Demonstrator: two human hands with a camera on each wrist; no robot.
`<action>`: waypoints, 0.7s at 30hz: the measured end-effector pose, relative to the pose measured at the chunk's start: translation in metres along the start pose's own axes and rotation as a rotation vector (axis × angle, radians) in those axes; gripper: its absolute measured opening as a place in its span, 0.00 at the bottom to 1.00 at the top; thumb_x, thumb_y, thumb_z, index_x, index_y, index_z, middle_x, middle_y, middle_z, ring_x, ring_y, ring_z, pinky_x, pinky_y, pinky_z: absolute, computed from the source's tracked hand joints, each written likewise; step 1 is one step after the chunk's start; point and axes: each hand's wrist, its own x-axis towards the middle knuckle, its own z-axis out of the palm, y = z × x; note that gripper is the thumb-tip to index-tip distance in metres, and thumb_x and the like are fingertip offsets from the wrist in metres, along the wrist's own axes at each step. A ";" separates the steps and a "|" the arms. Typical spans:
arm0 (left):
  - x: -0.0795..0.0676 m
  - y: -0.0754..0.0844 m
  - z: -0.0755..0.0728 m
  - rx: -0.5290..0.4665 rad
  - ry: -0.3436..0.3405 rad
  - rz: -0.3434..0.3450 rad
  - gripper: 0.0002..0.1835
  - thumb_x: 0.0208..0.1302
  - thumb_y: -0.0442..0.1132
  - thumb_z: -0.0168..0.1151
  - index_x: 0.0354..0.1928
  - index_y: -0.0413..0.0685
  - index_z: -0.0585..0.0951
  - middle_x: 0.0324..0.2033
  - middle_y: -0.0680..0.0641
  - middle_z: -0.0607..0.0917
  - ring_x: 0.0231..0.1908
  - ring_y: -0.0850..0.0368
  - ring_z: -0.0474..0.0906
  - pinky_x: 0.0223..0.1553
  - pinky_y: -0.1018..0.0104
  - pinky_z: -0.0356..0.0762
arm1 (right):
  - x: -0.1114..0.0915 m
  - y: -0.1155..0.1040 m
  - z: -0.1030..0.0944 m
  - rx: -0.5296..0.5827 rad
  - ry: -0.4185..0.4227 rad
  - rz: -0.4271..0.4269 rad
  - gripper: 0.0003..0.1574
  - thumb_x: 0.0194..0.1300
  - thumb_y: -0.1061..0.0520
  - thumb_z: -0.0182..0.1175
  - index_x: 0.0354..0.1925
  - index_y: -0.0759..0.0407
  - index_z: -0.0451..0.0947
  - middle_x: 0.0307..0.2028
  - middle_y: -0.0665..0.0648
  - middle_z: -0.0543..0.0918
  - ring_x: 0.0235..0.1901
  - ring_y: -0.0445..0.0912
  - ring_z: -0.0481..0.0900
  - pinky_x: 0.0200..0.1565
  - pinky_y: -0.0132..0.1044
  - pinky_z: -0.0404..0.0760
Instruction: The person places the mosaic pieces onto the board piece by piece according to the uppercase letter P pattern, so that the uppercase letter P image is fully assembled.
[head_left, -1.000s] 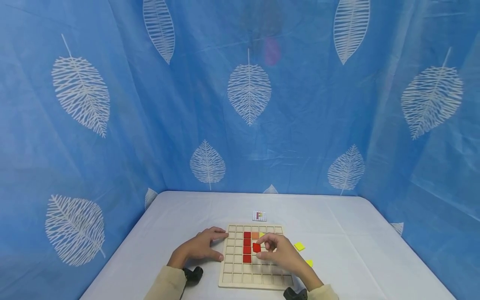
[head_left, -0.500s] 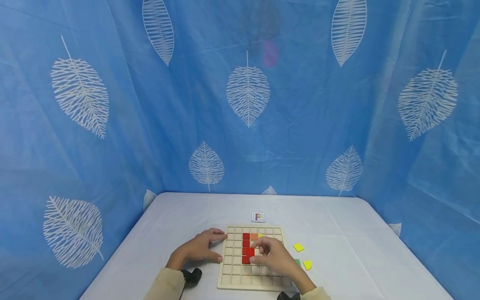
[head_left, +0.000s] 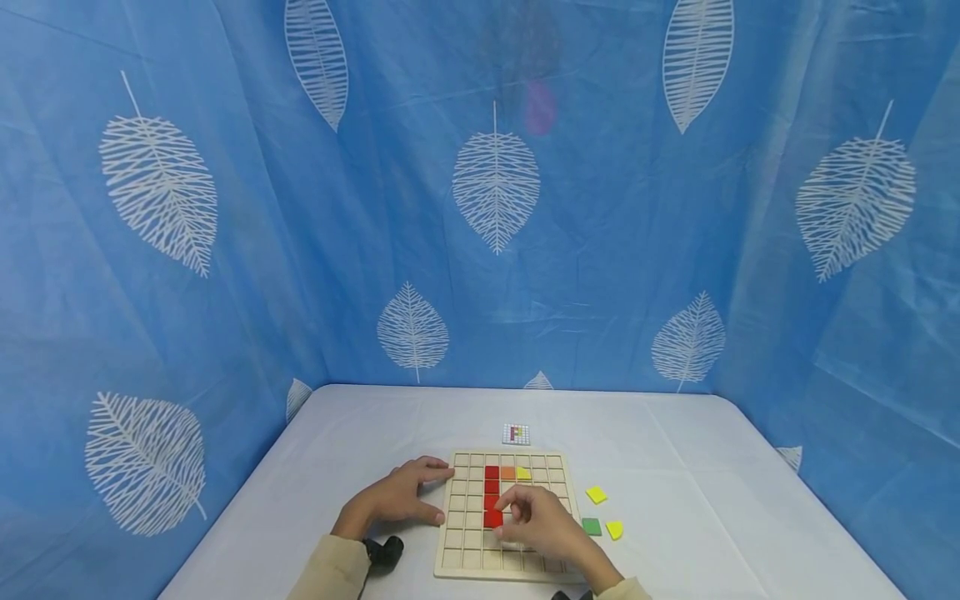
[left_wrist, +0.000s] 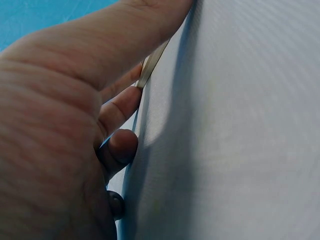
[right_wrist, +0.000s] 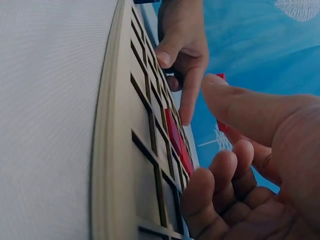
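A wooden grid board lies on the white table. My left hand rests at the board's left side, fingers spread, with fingertips and thumb against its edge. My right hand is over the middle of the board. In the right wrist view its thumb and index finger pinch a red tile, mostly hidden behind the thumb. A column of red tiles sits in the grid, its lower part partly covered by the right fingertips. An orange tile and a yellow tile continue the top row rightward.
Right of the board lie a green tile and two loose yellow tiles, a square one and one with a rounded corner. Behind the board is a small pattern card. Blue leaf-print cloth surrounds the table.
My right hand has carried the red tile left toward the red column, then shifted slightly toward me. The green tile and the board's yellow tile are now uncovered. My left hand has stayed put.
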 end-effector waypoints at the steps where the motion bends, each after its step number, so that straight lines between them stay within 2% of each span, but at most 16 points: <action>1: 0.000 0.000 0.000 0.001 0.000 0.003 0.45 0.49 0.56 0.79 0.71 0.61 0.73 0.69 0.46 0.71 0.71 0.39 0.63 0.69 0.32 0.61 | 0.000 0.000 0.001 -0.001 -0.006 0.002 0.16 0.57 0.54 0.75 0.42 0.55 0.83 0.29 0.52 0.75 0.25 0.38 0.68 0.25 0.27 0.68; 11: -0.001 0.001 0.000 -0.003 -0.003 0.022 0.44 0.50 0.55 0.79 0.71 0.59 0.73 0.69 0.45 0.71 0.71 0.38 0.63 0.69 0.32 0.61 | 0.003 0.008 0.003 -0.087 -0.008 0.017 0.15 0.55 0.50 0.76 0.39 0.47 0.82 0.28 0.48 0.74 0.25 0.37 0.68 0.26 0.27 0.68; 17: 0.000 0.002 0.000 -0.010 -0.013 0.013 0.45 0.50 0.56 0.78 0.71 0.59 0.72 0.69 0.45 0.70 0.71 0.38 0.63 0.69 0.32 0.60 | 0.001 0.009 0.006 -0.090 -0.025 0.035 0.14 0.53 0.50 0.77 0.37 0.47 0.82 0.27 0.47 0.75 0.24 0.37 0.68 0.26 0.28 0.68; 21: 0.000 0.000 0.000 0.004 -0.006 0.013 0.45 0.50 0.56 0.78 0.71 0.59 0.72 0.69 0.45 0.70 0.71 0.38 0.63 0.69 0.31 0.60 | 0.001 0.008 0.007 -0.109 -0.028 0.018 0.14 0.53 0.51 0.77 0.36 0.47 0.82 0.26 0.45 0.74 0.24 0.36 0.68 0.25 0.27 0.67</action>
